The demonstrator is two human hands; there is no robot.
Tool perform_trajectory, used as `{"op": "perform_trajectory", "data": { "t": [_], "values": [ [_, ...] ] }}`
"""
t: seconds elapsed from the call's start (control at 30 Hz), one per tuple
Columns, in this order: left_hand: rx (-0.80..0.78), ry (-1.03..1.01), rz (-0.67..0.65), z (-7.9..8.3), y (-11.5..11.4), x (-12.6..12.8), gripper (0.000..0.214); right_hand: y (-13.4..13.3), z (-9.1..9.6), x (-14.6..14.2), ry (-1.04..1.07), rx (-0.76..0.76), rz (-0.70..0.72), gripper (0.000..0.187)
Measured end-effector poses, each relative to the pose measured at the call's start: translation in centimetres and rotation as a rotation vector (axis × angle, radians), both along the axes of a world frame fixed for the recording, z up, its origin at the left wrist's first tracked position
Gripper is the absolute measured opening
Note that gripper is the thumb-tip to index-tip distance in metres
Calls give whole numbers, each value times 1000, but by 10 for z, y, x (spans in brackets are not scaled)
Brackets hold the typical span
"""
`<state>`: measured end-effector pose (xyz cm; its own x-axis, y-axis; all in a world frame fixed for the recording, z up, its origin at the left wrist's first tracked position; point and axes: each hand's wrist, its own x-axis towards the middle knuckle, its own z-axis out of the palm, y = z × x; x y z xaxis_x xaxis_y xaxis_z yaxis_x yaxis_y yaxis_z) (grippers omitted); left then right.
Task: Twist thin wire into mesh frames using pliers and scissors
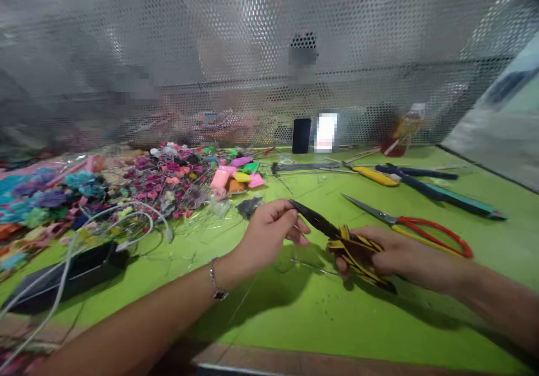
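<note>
Two bare hands are held over a green work surface (290,325), just left of the red-handled scissors (433,235). A glossy bundle of black-and-yellow striped strips (357,255) is clasped by the curled fingers of the right hand (404,258), while its dark tapered end is pinched by the left hand (265,235). No tie or binding can be made out. Well left of the scissors, crinkled magenta flowers (164,179) and soft pink blocks (221,179) are heaped.
</note>
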<state>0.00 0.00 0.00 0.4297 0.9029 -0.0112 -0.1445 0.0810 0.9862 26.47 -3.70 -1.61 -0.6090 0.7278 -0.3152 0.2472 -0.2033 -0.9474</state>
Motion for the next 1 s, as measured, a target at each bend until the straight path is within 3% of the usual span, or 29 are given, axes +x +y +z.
{"op": "perform_trajectory", "data": {
  "t": [0.2, 0.37, 0.53, 0.77, 1.0],
  "values": [
    [-47, -46, 61, 1, 0, 2, 13, -3, 3, 1, 65, -19, -16, 55],
    [-58, -62, 70, 1, 0, 2, 14, -6, 4, 3, -12, 59, -51, 50],
    [-101, -64, 79, 2, -1, 3, 13, -7, 7, 3, -116, 149, -54, 61],
    [-122, -78, 102, 3, -2, 4, 13, -12, 12, -4, -344, 446, -111, 71],
    [-132, -74, 97, 5, -2, 4, 15, -19, 7, -12, -636, 812, -133, 65]
  ]
}}
